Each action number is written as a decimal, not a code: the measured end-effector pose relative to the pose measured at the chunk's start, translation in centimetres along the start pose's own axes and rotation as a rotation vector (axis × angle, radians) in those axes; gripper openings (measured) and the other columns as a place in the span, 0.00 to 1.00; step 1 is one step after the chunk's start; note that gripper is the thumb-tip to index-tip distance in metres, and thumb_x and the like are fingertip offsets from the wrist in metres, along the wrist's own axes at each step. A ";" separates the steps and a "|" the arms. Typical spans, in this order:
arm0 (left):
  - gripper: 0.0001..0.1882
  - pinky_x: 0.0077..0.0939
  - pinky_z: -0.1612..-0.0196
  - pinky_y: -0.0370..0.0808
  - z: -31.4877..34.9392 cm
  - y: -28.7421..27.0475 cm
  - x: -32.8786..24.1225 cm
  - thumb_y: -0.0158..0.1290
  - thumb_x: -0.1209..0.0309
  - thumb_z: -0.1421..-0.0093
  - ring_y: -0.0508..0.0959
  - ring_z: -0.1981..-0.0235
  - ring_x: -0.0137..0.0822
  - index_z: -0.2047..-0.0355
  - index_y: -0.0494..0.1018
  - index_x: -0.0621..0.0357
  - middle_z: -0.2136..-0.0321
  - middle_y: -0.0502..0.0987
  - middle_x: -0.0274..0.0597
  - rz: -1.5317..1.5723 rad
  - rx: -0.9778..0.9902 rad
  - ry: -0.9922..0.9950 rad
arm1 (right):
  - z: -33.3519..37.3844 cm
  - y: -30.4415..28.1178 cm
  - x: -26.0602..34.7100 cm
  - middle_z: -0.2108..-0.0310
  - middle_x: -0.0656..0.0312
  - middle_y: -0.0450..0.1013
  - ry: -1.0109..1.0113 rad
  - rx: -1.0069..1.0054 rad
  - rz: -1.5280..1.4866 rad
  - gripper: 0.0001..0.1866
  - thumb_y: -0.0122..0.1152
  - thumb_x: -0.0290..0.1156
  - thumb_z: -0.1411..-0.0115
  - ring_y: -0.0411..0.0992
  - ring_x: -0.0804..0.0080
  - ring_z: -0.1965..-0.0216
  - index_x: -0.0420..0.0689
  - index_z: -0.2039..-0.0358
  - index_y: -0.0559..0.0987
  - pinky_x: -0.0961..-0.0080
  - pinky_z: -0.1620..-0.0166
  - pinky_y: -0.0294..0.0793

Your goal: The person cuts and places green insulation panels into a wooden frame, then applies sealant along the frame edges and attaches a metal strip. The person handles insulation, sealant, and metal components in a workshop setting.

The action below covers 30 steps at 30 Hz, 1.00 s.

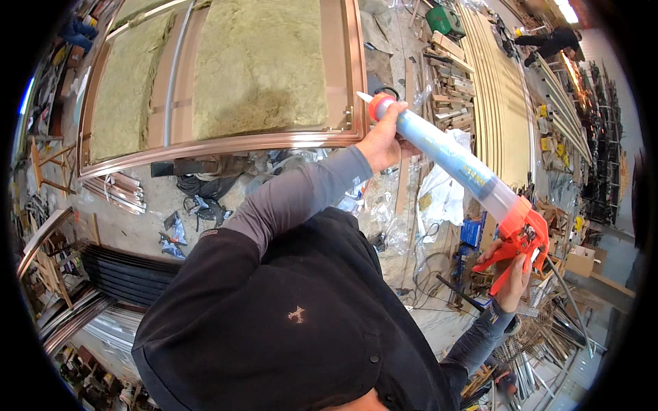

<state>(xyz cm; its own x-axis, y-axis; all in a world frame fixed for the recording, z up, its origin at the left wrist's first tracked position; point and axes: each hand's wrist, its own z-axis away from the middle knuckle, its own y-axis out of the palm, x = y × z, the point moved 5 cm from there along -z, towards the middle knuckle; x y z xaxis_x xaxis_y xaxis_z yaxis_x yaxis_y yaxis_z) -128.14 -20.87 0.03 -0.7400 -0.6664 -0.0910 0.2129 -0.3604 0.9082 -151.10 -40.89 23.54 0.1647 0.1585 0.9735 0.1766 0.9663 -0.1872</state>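
1. Left hand [382, 140]: fingers curled shut around the front end of a long translucent blue-grey caulking gun with orange cap and white nozzle [458, 162].
2. Right hand [510, 277]: fingers closed on the gun's orange trigger handle [524, 243].
3. Nozzle tip just past the left fingers, near the corner of a copper-coloured metal door frame packed with yellow-green insulation [346, 82].

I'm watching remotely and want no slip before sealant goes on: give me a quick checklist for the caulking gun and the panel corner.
1. Left hand gripping the front of the long translucent blue sealant tube: ok.
2. Right hand on the orange trigger handle: ok.
3. White nozzle tip at the copper-coloured metal frame corner: ok.
4. Nozzle touching the frame: cannot tell.
5. Sealant flowing: cannot tell.
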 end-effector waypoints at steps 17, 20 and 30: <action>0.32 0.49 0.33 0.70 5.5 -1.2 6.7 0.50 0.39 0.32 0.77 0.41 0.45 0.44 0.68 0.54 0.46 0.77 0.46 -0.074 0.037 -0.167 | 6.9 -0.8 0.3 0.61 0.45 0.75 0.014 -0.041 -0.231 0.56 0.38 0.81 0.39 0.75 0.56 0.66 0.36 0.37 0.67 0.57 0.62 0.78; 0.33 0.48 0.33 0.69 6.6 -1.6 8.1 0.48 0.36 0.32 0.75 0.39 0.43 0.45 0.70 0.53 0.44 0.77 0.44 -0.179 0.031 -0.200 | 10.8 -4.4 -4.1 0.54 0.42 0.75 0.048 -0.139 -0.350 0.56 0.45 0.79 0.41 0.77 0.52 0.58 0.37 0.33 0.65 0.53 0.55 0.79; 0.43 0.53 0.33 0.70 1.7 -6.7 14.7 0.54 0.41 0.33 0.72 0.36 0.52 0.33 0.60 0.63 0.34 0.63 0.58 -0.530 -0.093 -0.519 | 14.2 -5.9 -8.0 0.76 0.77 0.67 0.537 -0.357 0.093 0.17 0.58 0.34 0.27 0.60 0.88 0.79 0.41 0.43 0.77 0.85 0.77 0.58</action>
<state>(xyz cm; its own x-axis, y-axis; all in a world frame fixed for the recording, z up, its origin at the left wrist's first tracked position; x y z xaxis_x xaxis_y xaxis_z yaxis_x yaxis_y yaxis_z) -141.53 -27.18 -6.76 -0.9597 -0.0028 -0.2811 -0.2196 -0.6168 0.7559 -167.24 -44.94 18.75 0.6403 0.0253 0.7677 0.4347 0.8120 -0.3894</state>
